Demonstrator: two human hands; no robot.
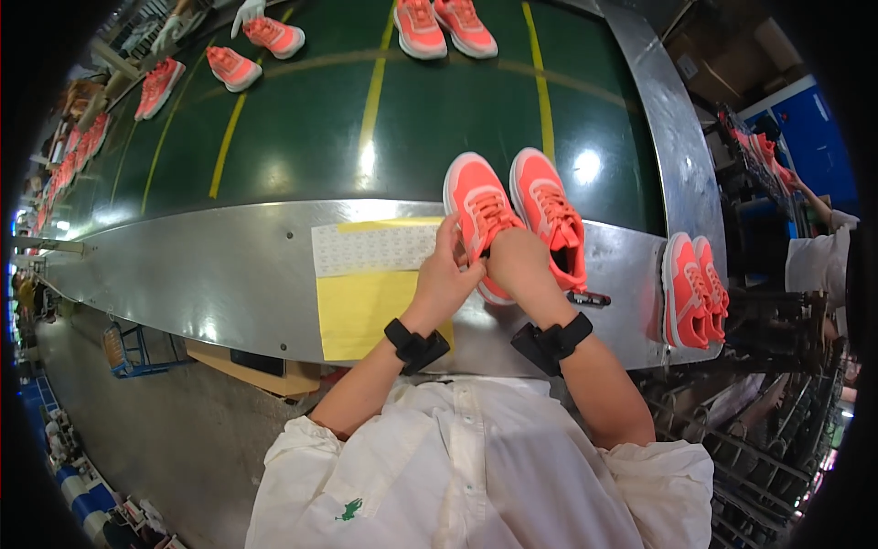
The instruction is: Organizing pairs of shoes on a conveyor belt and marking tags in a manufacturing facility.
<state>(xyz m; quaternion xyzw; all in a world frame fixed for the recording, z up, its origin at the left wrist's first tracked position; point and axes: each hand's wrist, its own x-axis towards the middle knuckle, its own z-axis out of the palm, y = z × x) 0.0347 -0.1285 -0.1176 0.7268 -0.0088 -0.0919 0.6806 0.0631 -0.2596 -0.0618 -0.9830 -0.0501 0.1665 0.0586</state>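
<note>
Two coral-pink sneakers stand side by side at the near edge of the green conveyor belt [366, 119]. My left hand [448, 270] pinches the tongue and heel area of the left sneaker [477, 206]. My right hand [517, 261] covers that same shoe's heel opening, fingers curled on it. The right sneaker [547, 206] sits untouched just beside my right hand. Both wrists carry black straps.
A yellow sheet [361, 311] and a white sticker sheet [370, 247] lie on the steel ledge left of my hands. Another pair of sneakers [693, 288] stands at the right. More pairs ride the belt farther off. A co-worker's sleeve [814, 261] shows at the right.
</note>
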